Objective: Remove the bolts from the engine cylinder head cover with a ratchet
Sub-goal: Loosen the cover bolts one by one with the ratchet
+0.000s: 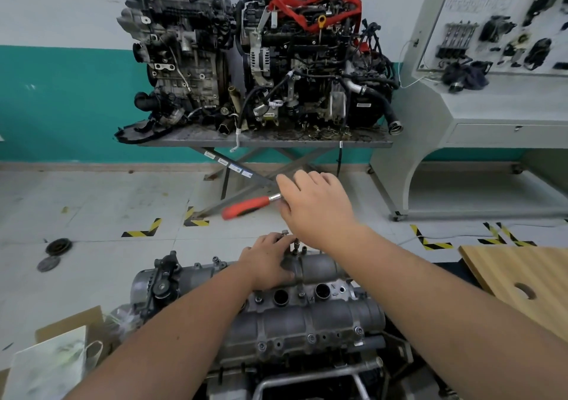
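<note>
Right hand (316, 206) is raised above the far edge of the cover (295, 316), palm down, fingers curled round the head end of the ratchet (250, 206). Its red handle points left and hangs free over the floor; the drive end is hidden under the hand, so it cannot be told whether a socket is fitted. The ratchet is not on any bolt.

Left hand (267, 263) rests on the far rail of the cover, thumb laid across the casting, fingertips gathered at a raised bolt (285, 232) on the far edge. Whether they pinch it or only touch it cannot be told. A second raised bolt (295, 244) stands just right of it.

The cover sits on the engine at near centre, still in place. Progress, as a judgement: the two far bolts appear backed out and ready to lift away. Several bolts (311, 337) along the near edge and beside the plug holes (280, 296) look seated. Most of the work therefore remains.

Both forearms reach forward from the near edge, the right crossing above the cover.
</note>
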A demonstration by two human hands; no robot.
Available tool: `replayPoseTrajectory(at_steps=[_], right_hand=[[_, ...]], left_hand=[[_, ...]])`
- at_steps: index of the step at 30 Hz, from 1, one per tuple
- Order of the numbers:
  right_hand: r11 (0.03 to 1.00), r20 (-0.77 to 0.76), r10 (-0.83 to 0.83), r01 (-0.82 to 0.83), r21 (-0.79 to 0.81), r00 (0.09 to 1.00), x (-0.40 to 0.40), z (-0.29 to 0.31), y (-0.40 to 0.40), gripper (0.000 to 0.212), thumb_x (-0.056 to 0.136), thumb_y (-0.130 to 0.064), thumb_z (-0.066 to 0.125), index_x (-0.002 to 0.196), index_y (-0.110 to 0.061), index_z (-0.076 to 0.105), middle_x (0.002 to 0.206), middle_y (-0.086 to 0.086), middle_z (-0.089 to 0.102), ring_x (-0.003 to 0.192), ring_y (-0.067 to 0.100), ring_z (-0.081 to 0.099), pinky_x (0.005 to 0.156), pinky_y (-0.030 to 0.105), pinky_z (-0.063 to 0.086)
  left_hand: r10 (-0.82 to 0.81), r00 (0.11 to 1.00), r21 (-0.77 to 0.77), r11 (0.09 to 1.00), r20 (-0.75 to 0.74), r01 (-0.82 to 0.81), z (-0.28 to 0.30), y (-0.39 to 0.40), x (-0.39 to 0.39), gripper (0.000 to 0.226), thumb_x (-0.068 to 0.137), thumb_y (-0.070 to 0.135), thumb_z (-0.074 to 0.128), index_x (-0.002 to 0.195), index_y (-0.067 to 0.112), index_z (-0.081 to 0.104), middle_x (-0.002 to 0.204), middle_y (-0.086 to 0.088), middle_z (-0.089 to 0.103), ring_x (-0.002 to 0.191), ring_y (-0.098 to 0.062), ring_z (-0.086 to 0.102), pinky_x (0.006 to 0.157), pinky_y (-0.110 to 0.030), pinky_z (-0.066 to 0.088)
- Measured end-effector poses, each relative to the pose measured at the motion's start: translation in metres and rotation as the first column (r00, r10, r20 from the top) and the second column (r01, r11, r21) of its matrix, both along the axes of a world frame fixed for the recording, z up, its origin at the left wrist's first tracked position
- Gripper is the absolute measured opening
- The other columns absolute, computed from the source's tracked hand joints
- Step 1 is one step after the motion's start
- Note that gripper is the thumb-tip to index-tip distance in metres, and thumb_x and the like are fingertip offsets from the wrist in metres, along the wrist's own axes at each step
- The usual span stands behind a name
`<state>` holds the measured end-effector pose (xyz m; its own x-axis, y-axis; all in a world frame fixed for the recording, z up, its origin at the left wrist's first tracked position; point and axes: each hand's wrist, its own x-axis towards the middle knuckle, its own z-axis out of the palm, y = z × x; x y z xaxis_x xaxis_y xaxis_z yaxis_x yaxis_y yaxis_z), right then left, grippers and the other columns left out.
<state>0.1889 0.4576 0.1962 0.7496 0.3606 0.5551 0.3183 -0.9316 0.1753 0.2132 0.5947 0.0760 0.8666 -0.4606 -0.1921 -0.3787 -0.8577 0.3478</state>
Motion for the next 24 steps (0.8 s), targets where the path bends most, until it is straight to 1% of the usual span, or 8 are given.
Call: replayPoseTrajectory(at_steps=[5, 11, 13, 15, 17, 20, 22, 24], right_hand=[[0.996, -0.257, -0.081, 0.067, -0.062, 0.963, 0.005, 0.022, 0.002, 0.045, 0.105, -0.048, 0.021, 0.127, -0.02, 0.049, 0.106, 0.003, 0.06, 0.098, 0.03, 0.059, 0.073, 0.039, 0.034], [0.915, -0.575, 0.008, 0.227, 0.335, 0.818, 0.01, 0.035, 0.011, 0.025, 0.104, -0.028, 0.034, 0.093, -0.016, 0.053, 0.085, 0.004, 0.063, 0.077, 0.029, 0.061, 0.061, 0.036, 0.043], [0.639, -0.661, 0.259, 0.388, 0.664, 0.704, 0.009, 0.038, 0.014, 0.019, 0.101, -0.019, 0.04, 0.09, -0.012, 0.054, 0.08, 0.006, 0.071, 0.076, 0.027, 0.069, 0.06, 0.032, 0.046], [0.105, -0.523, 0.588, 0.583, 0.806, 0.617, 0.006, 0.035, 0.016, 0.011, 0.1, -0.01, 0.045, 0.092, -0.011, 0.052, 0.073, 0.006, 0.072, 0.072, 0.024, 0.071, 0.059, 0.029, 0.048], [-0.366, -0.221, 0.709, 0.617, 0.697, 0.67, 0.005, 0.025, 0.016, 0.011, 0.099, -0.003, 0.048, 0.09, -0.006, 0.052, 0.068, 0.006, 0.07, 0.077, 0.025, 0.068, 0.072, 0.026, 0.054], [-0.69, 0.005, 0.542, 0.441, 0.574, 0.84, 0.01, 0.01, 0.016, 0.018, 0.098, -0.002, 0.053, 0.083, -0.01, 0.051, 0.069, 0.004, 0.069, 0.084, 0.023, 0.063, 0.085, 0.027, 0.051], [-0.659, 0.016, 0.444, 0.314, 0.683, 0.896, 0.01, 0.0, 0.016, 0.014, 0.1, -0.01, 0.056, 0.087, -0.016, 0.056, 0.088, 0.003, 0.071, 0.088, 0.019, 0.065, 0.084, 0.028, 0.052], [-0.354, -0.077, 0.409, 0.236, 0.905, 0.909, 0.007, -0.011, 0.017, 0.015, 0.101, -0.026, 0.054, 0.106, -0.035, 0.066, 0.122, -0.005, 0.065, 0.109, 0.006, 0.061, 0.094, 0.024, 0.048]], left_hand=[[0.013, 1.0, -0.009, 1.0, -0.022, -0.013, -0.002, 0.0, 0.001, 0.094, 0.076, 0.054, 0.067, 0.154, 0.042, 0.016, 0.157, 0.005, 0.023, 0.144, -0.019, 0.021, 0.108, -0.049, 0.032], [0.009, 1.0, -0.019, 1.0, 0.001, -0.009, -0.003, 0.0, 0.0, 0.088, 0.077, 0.052, 0.067, 0.151, 0.039, 0.022, 0.155, 0.004, 0.026, 0.141, -0.02, 0.024, 0.106, -0.048, 0.034], [0.009, 1.0, -0.023, 1.0, -0.001, -0.009, -0.004, 0.001, 0.0, 0.087, 0.077, 0.052, 0.067, 0.151, 0.038, 0.023, 0.154, 0.004, 0.027, 0.141, -0.02, 0.025, 0.106, -0.048, 0.034], [0.005, 1.0, -0.012, 1.0, 0.002, -0.005, -0.004, 0.001, 0.001, 0.088, 0.076, 0.053, 0.067, 0.151, 0.037, 0.023, 0.153, 0.004, 0.027, 0.141, -0.021, 0.025, 0.106, -0.048, 0.035], [0.007, 1.0, -0.003, 1.0, -0.002, -0.007, -0.004, 0.0, 0.001, 0.09, 0.075, 0.054, 0.067, 0.151, 0.036, 0.022, 0.153, 0.003, 0.027, 0.14, -0.021, 0.026, 0.105, -0.049, 0.035], [0.01, 1.0, -0.005, 1.0, -0.013, -0.01, -0.005, 0.0, 0.001, 0.094, 0.073, 0.056, 0.066, 0.152, 0.037, 0.019, 0.154, 0.004, 0.026, 0.141, -0.02, 0.024, 0.105, -0.049, 0.033], [0.01, 1.0, -0.009, 1.0, -0.018, -0.01, -0.005, 0.001, 0.003, 0.095, 0.073, 0.056, 0.067, 0.152, 0.037, 0.017, 0.155, 0.005, 0.025, 0.141, -0.02, 0.023, 0.105, -0.049, 0.032], [0.008, 1.0, -0.01, 1.0, -0.023, -0.008, -0.004, 0.001, 0.002, 0.096, 0.073, 0.056, 0.068, 0.153, 0.039, 0.017, 0.156, 0.005, 0.024, 0.142, -0.02, 0.023, 0.106, -0.049, 0.032]])
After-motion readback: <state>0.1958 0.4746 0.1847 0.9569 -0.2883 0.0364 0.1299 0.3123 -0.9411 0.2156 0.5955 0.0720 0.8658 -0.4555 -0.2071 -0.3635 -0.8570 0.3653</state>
